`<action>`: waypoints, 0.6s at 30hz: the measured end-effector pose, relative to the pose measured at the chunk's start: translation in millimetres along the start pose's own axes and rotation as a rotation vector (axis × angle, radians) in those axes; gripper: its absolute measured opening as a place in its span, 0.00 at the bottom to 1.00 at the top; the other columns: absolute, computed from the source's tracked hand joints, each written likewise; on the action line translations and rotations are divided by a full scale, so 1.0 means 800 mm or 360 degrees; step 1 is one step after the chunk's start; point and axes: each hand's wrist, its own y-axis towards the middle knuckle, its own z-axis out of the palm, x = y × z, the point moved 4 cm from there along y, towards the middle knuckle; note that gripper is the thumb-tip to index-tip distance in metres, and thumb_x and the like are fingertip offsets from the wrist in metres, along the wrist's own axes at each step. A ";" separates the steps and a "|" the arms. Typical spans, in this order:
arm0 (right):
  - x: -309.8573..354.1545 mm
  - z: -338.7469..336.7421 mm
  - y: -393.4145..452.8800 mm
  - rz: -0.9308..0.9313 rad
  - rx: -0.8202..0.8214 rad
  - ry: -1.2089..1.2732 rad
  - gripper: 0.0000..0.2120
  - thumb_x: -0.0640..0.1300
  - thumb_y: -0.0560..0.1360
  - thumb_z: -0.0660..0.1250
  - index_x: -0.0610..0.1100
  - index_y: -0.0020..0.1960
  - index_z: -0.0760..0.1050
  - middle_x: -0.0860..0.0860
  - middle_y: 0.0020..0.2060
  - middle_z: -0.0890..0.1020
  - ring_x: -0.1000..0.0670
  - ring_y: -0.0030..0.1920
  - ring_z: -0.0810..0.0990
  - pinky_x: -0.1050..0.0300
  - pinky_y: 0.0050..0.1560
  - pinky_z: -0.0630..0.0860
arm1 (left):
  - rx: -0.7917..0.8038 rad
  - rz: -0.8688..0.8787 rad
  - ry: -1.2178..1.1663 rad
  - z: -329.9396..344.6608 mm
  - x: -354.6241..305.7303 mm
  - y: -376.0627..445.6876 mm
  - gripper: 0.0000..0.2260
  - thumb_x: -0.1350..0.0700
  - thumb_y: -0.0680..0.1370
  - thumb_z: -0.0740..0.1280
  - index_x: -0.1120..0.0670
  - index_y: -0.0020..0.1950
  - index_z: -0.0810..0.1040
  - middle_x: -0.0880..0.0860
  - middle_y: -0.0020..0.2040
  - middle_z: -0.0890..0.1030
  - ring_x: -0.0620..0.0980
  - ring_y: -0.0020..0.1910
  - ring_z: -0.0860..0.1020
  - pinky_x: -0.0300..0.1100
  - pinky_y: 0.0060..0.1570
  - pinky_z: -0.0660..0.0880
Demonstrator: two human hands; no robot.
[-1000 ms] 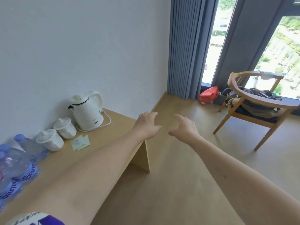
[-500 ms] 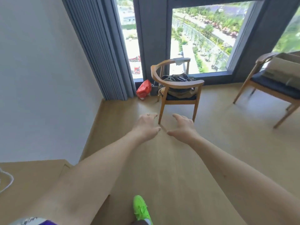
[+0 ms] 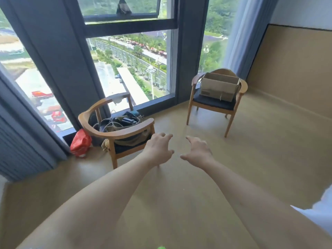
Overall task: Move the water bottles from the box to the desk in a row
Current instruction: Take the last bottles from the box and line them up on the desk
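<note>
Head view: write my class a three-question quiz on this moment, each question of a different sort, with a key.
1. True or false: the cardboard box stands on the floor.
2. What do the left hand and the right hand hold? A) a bottle each B) nothing C) the box
3. Fill in: the red bag lies on the floor beside the chair loaded with ____.

Key
1. False: it sits on the seat of the far chair.
2. B: both are held out, fingers spread.
3. Clutter: cables and bags fill the near chair.

Chair (image 3: 115, 133) w/ clutter, red bag (image 3: 80, 142) beside.
</note>
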 end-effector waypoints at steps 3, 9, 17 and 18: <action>-0.007 -0.026 0.054 0.0118 -0.0105 0.0010 0.41 0.56 0.70 0.76 0.53 0.79 0.63 0.51 0.73 0.73 0.44 0.72 0.70 0.45 0.68 0.73 | 0.0021 0.0108 -0.0001 -0.009 -0.008 0.083 0.31 0.46 0.77 0.72 0.47 0.78 0.66 0.53 0.72 0.72 0.56 0.70 0.70 0.52 0.65 0.72; -0.038 -0.082 0.151 0.0274 -0.0224 -0.0021 0.40 0.56 0.72 0.74 0.52 0.79 0.62 0.50 0.74 0.70 0.43 0.73 0.67 0.45 0.69 0.72 | 0.0000 0.0351 -0.0051 -0.023 -0.047 0.224 0.30 0.46 0.77 0.73 0.46 0.77 0.67 0.52 0.71 0.73 0.54 0.69 0.70 0.49 0.63 0.73; -0.094 -0.168 0.316 0.0326 -0.0366 0.0023 0.40 0.54 0.74 0.74 0.51 0.80 0.60 0.49 0.76 0.67 0.44 0.75 0.64 0.46 0.71 0.69 | -0.0115 0.0547 0.0006 -0.052 -0.130 0.422 0.28 0.46 0.77 0.73 0.47 0.75 0.69 0.53 0.71 0.73 0.57 0.70 0.69 0.53 0.63 0.73; -0.103 -0.178 0.340 0.0320 -0.0380 0.0035 0.40 0.53 0.74 0.74 0.52 0.80 0.60 0.50 0.77 0.67 0.44 0.76 0.63 0.46 0.71 0.68 | -0.0123 0.0571 0.0022 -0.051 -0.141 0.445 0.27 0.46 0.77 0.72 0.47 0.74 0.69 0.53 0.70 0.73 0.57 0.69 0.70 0.53 0.62 0.73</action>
